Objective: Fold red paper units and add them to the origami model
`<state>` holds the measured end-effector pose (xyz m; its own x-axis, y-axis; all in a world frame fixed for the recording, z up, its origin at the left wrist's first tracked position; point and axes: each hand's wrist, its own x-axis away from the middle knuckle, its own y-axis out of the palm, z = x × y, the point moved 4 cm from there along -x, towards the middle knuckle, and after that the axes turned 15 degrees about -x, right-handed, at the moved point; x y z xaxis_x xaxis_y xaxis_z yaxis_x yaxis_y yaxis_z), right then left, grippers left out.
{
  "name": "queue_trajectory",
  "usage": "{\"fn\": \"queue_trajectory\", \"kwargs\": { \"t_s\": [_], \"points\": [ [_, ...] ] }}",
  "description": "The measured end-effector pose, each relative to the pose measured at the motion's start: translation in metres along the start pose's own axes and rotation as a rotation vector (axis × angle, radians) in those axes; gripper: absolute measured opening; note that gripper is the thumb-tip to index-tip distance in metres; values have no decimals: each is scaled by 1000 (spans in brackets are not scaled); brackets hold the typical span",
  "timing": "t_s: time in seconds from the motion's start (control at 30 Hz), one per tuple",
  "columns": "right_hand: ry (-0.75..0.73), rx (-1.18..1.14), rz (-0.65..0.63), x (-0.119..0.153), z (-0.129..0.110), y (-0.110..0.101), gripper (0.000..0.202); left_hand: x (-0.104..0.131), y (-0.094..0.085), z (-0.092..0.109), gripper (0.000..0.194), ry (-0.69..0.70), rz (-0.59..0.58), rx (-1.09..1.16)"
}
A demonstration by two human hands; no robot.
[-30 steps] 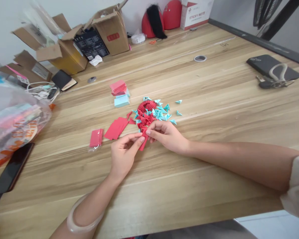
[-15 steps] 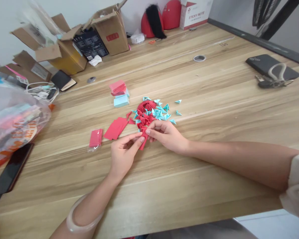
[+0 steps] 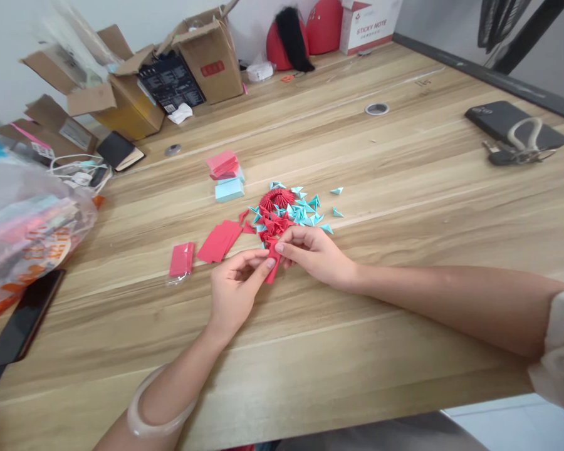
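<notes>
A narrow red strip of folded paper is pinched between my two hands above the table. My left hand grips its left side, thumb on top. Closed on its upper right is my right hand, with some fingers hidden behind the paper. Just beyond them lies a heap of red folded paper pieces and light blue folded pieces. A red fan-like ring of joined pieces rests at the heap's back. To the left, flat red paper sheets are spread out.
A wrapped red paper pack lies left of the sheets; blue paper stacks sit farther back. Cardboard boxes line the back left. A plastic bag and black phone occupy the left, keys the right.
Almost nothing differs. Both hands keep their pinch on the red paper, and the whole view has shifted very slightly.
</notes>
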<state>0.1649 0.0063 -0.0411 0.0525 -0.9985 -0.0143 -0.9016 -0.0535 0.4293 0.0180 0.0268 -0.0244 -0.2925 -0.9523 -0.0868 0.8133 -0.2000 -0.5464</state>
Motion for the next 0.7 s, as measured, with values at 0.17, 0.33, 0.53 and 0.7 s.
{"fn": "queue_trajectory", "kwargs": {
  "t_s": [0.17,0.33,0.53,0.7],
  "points": [
    [11,-1,-8,0,0,0,16,1,0,2,17,-3,-9,0],
    [24,2,-10,0,0,0,16,0,2,5,14,11,-61,25],
    [21,13,-17,0,0,0,16,-1,5,2,16,26,-135,-7],
    [18,20,-19,1,0,1,16,1,7,-1,17,54,-171,-40]
  ]
}}
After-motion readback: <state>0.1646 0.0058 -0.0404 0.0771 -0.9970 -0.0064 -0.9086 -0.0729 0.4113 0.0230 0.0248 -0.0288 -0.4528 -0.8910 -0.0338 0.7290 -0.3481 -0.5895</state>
